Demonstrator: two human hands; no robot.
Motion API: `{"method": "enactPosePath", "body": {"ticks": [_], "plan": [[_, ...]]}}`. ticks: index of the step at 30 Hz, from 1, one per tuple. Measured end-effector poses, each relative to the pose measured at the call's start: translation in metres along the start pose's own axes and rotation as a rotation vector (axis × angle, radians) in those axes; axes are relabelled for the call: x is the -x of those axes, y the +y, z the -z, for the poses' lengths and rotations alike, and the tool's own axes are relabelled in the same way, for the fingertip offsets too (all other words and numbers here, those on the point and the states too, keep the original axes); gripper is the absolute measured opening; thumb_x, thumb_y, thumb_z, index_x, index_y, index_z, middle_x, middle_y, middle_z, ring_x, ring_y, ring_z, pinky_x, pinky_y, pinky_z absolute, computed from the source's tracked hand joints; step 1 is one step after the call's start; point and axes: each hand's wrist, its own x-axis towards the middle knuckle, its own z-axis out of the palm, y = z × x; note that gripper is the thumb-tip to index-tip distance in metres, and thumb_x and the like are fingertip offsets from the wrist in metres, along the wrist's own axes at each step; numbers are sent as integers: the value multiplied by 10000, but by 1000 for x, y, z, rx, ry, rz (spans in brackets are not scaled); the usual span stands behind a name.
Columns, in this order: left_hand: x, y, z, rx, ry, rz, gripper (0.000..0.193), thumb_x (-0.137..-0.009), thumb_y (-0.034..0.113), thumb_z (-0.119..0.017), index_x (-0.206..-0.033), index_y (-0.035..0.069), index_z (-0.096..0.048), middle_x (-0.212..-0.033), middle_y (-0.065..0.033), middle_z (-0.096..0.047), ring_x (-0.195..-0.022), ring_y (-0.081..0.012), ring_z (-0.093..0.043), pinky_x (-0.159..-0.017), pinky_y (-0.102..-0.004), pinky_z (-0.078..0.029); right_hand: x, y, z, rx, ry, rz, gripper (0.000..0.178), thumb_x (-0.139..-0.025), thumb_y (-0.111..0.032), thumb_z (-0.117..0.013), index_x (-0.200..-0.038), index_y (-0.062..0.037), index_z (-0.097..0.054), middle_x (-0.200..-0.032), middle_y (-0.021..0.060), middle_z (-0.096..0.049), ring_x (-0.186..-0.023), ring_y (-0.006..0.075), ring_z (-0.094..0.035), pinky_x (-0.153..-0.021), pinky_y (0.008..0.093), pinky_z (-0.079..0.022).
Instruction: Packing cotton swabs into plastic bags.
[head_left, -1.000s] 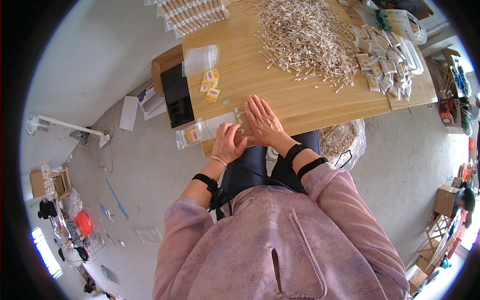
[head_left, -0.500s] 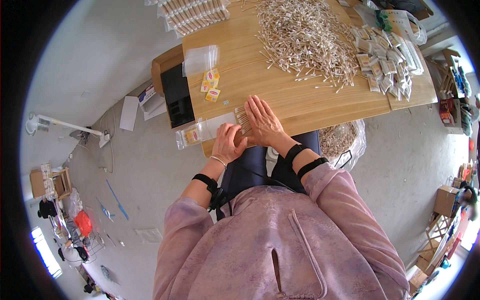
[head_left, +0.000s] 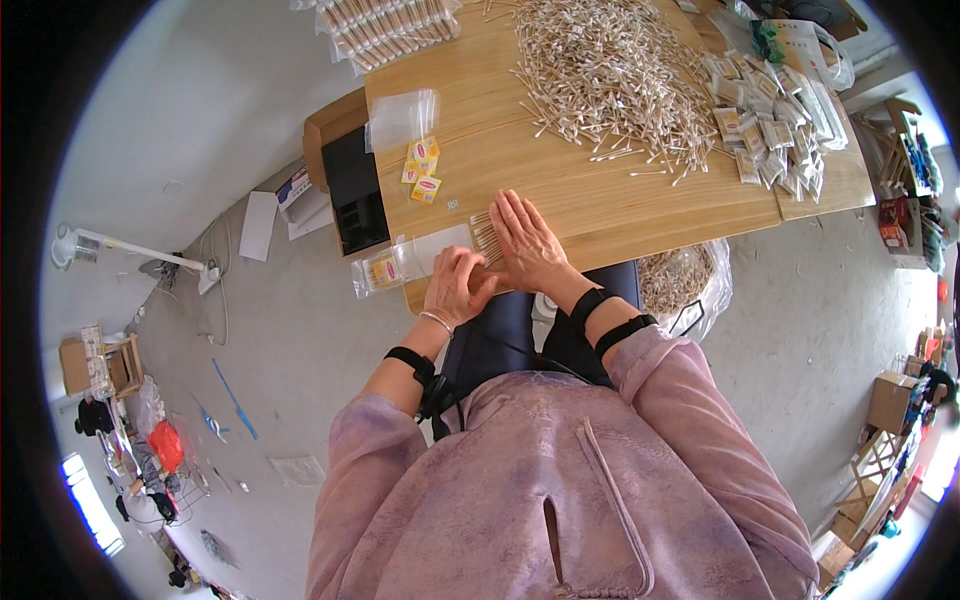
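My right hand [head_left: 528,246] lies nearly flat, fingers stretched out, along the right side of a neat row of cotton swabs [head_left: 485,238] near the table's front edge. At the row's lower left, my left hand [head_left: 457,286] rests with bent fingers and the thumb apart; nothing shows in its grasp. Part of the row is hidden by the hands. Left of the row lies a white sheet [head_left: 436,246], partly under my left fingers. Beside it a clear plastic bag [head_left: 366,282] with a yellow card inside reaches over the table's left edge.
A large heap of loose cotton swabs [head_left: 610,80] covers the far middle. Filled small packets [head_left: 770,130] are piled at right. Yellow cards [head_left: 424,170] and empty clear bags [head_left: 402,118] lie at left. Bundled swabs [head_left: 385,30] stand far left. A bag of swabs [head_left: 677,280] sits below the table edge.
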Motion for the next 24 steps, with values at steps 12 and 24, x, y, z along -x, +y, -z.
{"method": "enactPosePath", "body": {"ticks": [12, 24], "plan": [[2, 0, 4, 0, -38, -64, 302, -794, 293, -700, -989, 85, -599, -940, -110, -500, -871, -312, -513, -797, -418, -426, 0, 1, -4, -35, 45, 10, 1128, -680, -704, -620, -1440, 65, -295, -1528, 234, -244, -1448, 350, -184, -1195, 433, -129], [4, -2, 3, 8, -41, -65, 311, -822, 318, -683, -986, 63, -615, -933, -119, -512, -875, -321, -525, -812, -416, -445, 0, 0, 0, -14, -7, 0, 1107, -699, -678, -622, -1450, 60, -278, -1539, 226, -223, -1455, 344, -167, -1200, 429, -113]]}}
